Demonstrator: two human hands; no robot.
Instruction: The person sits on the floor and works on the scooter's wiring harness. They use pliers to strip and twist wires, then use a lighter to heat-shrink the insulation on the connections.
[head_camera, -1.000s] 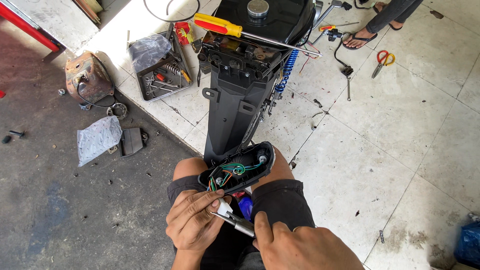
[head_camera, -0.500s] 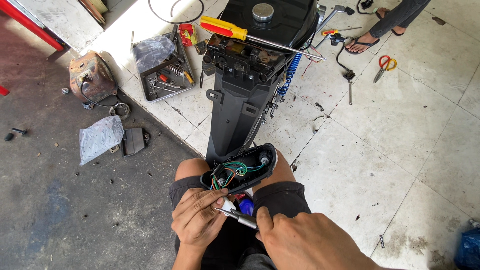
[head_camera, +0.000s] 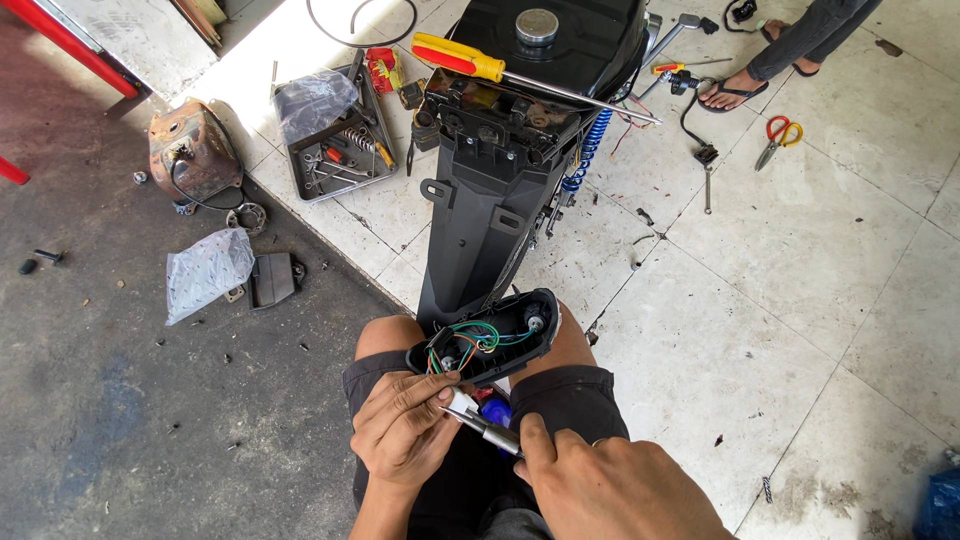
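The left hand (head_camera: 405, 435), fingers pinching a small white connector (head_camera: 462, 402), has been lifting toward the wired lamp housing (head_camera: 487, 343) on the knees; the right hand (head_camera: 610, 490), fingers clamped, is steadying a metal tool (head_camera: 490, 430).

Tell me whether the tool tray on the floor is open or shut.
Open. The tool tray lies flat on the tiles with no lid over it, and loose metal tools show inside; a dark plastic bag rests on its far end.

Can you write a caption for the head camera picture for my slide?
Left hand pinches a small white connector while right hand holds a metal tool beside the wired tail-light housing.
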